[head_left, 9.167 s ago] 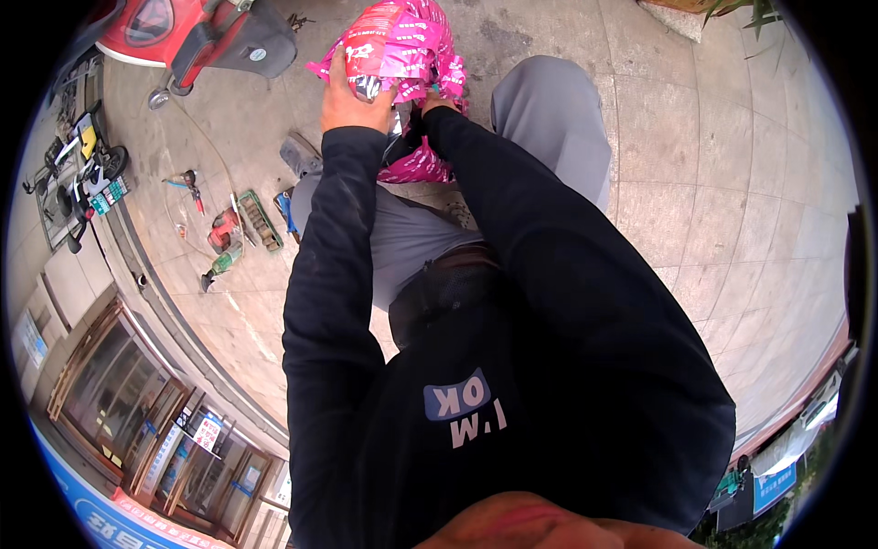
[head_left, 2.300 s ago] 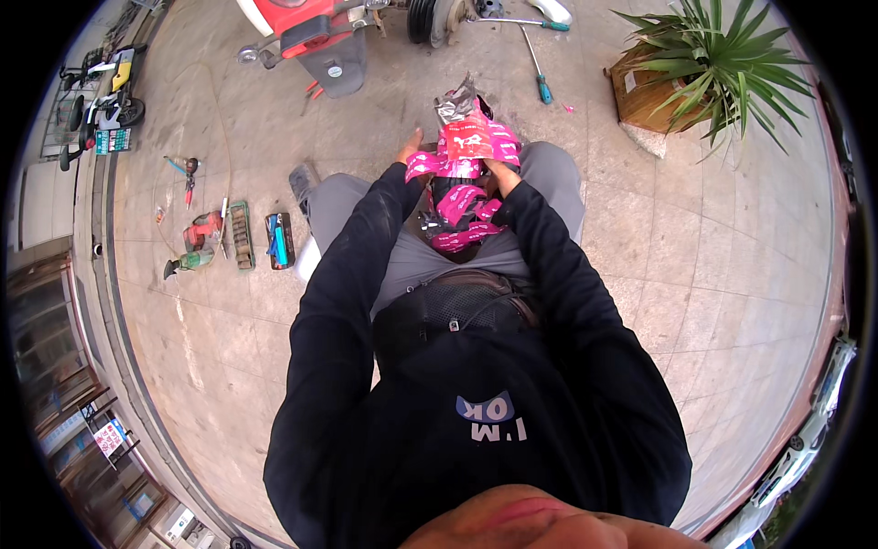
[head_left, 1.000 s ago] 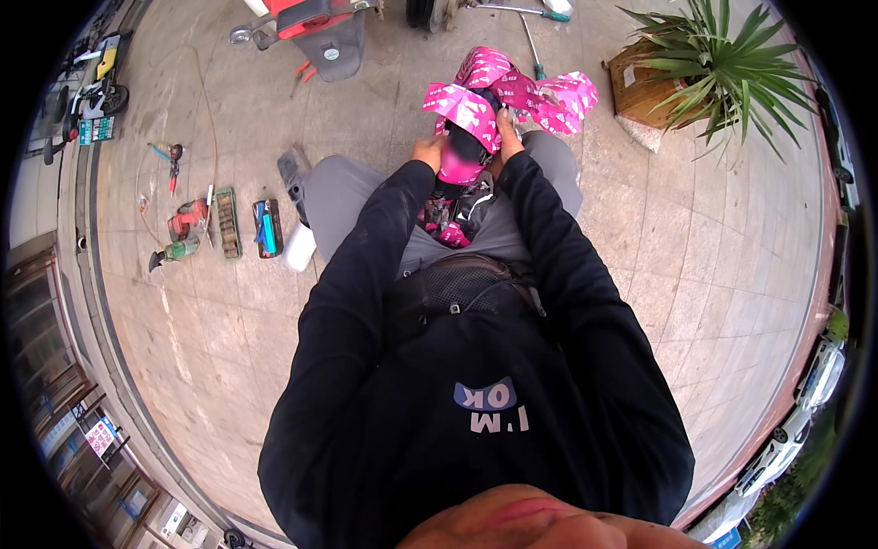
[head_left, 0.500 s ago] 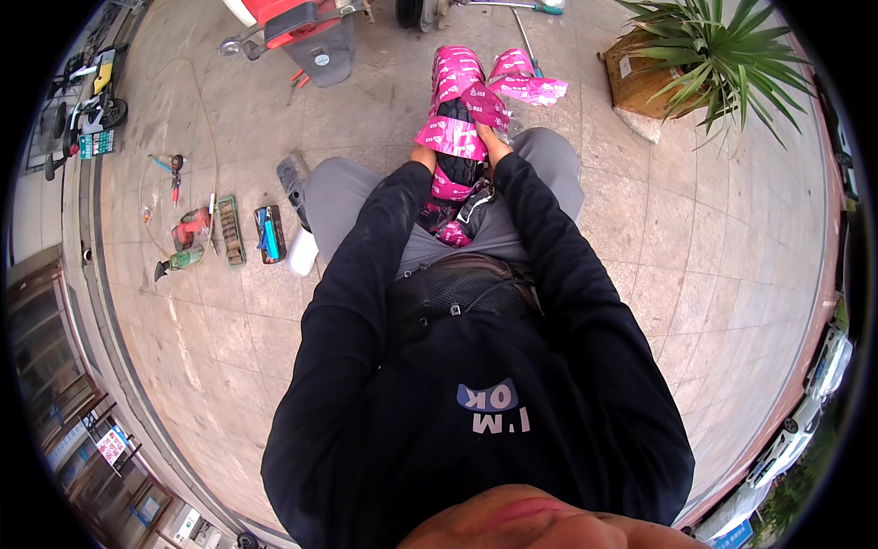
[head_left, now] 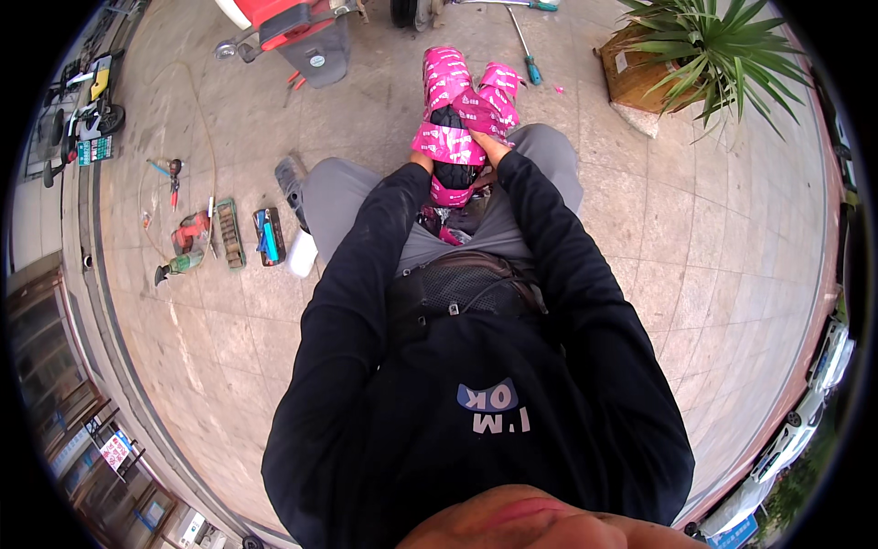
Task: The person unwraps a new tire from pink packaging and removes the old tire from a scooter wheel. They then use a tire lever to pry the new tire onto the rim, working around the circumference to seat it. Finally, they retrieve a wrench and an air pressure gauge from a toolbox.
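A black treaded tyre (head_left: 451, 176) in pink printed wrapping (head_left: 445, 73) is between my grey-trousered knees, with loose pink strips folded against its right side and more crumpled wrapping below. My left hand (head_left: 419, 160) is at the bundle's left side, its fingers hidden behind the wrapping. My right hand (head_left: 489, 146) grips the bundle from the right, thumb lying over the pink wrap and fingers partly underneath.
A red scooter (head_left: 279, 27) and long screwdriver (head_left: 531, 69) lie ahead. A planter (head_left: 631, 78) with spiky plant stands front right. On the left are a red drill (head_left: 190, 229), socket tray (head_left: 230, 233), tool case (head_left: 268, 236), white object (head_left: 302, 253) and parked bikes (head_left: 101, 119).
The loose pink strip that spread out to the right has moved in and now stands against the bundle. My right hand has shifted slightly left along with the wrapping.
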Demonstrator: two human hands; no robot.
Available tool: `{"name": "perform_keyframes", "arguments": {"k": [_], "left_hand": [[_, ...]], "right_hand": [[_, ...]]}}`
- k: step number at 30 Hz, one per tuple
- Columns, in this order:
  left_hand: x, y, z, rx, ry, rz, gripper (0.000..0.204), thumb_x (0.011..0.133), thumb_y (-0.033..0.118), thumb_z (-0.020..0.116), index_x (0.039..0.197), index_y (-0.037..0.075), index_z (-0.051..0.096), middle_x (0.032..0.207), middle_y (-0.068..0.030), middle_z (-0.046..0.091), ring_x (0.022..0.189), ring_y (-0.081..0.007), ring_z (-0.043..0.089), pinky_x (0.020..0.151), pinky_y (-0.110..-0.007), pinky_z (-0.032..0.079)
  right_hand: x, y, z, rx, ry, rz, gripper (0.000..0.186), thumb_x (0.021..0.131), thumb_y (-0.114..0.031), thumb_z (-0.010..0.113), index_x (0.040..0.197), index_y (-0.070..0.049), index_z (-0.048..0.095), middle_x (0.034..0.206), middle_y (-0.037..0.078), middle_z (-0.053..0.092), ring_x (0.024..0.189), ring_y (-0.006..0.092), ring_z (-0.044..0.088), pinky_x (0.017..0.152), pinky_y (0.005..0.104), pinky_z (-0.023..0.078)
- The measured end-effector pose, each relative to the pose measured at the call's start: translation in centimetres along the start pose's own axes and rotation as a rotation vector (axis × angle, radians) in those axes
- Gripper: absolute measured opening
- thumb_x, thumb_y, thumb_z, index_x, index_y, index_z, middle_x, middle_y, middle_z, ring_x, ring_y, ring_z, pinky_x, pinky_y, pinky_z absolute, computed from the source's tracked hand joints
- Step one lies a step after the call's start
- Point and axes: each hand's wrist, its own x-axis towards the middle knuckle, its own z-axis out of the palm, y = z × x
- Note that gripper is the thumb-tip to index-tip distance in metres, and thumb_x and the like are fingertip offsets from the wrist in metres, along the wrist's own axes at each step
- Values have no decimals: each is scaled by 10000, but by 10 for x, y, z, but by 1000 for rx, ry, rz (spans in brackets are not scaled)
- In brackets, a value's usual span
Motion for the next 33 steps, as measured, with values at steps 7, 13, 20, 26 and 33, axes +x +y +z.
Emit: {"name": "perform_keyframes", "arguments": {"k": [7,13,20,26,33], "left_hand": [[-1,-8,-8,74,27,68,359,993,265,473,1177,20,659,1153,-207,696,1076,-414,649,896,-471,511],[-33,44,-22,-16,233,109,297,973,241,509,972,-3,676,961,-193,727,889,-392,692,748,-454,518],[-56,79,-41,-666,187,-60,287,973,262,559,1007,-2,665,897,-101,714,835,-239,691,748,-392,524],[-33,103,-54,-862,-603,-299,502,1010,404,524,1413,106,503,1373,-132,593,1260,-296,569,1105,-443,417],[-12,132,5,-429,-584,-376,624,918,632,604,1213,85,656,993,-1,623,674,-93,507,569,-286,500]], "right_hand": [[-18,-64,27,373,260,255,857,801,-644,751,1467,-167,497,1290,56,651,1067,243,647,740,413,542],[-38,-87,27,74,480,359,820,801,-633,757,1390,-92,572,1187,98,687,923,213,690,758,359,569],[-44,-87,16,-1215,392,-632,315,909,-214,590,1209,-167,674,1111,163,704,997,332,677,904,457,515],[-116,-224,60,408,26,-197,264,989,-290,636,1098,-57,697,979,29,718,878,90,649,800,267,515],[-158,-320,-25,318,437,-476,388,963,-388,678,1139,-43,663,907,39,746,698,87,705,590,234,562]]}}
